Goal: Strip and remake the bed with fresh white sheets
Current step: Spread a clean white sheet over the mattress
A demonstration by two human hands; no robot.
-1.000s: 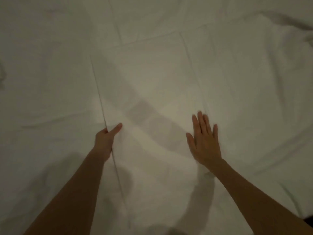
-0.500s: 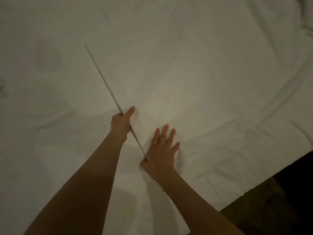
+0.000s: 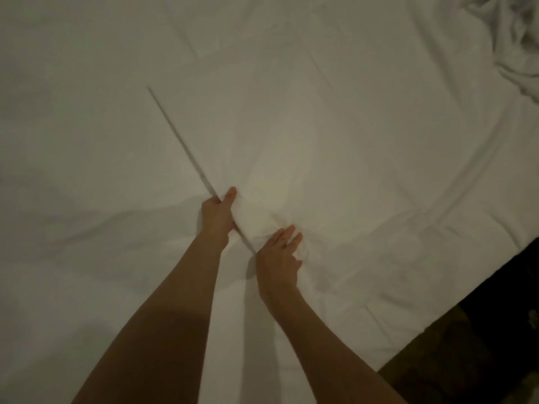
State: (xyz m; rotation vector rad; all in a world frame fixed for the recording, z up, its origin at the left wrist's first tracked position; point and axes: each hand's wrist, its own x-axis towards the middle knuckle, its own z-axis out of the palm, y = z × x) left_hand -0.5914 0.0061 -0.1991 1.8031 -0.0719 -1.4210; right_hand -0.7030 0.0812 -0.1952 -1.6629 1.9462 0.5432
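Left hand [image 3: 217,212] grips folded white sheet [image 3: 291,147] (right hand [image 3: 277,258] alongside).
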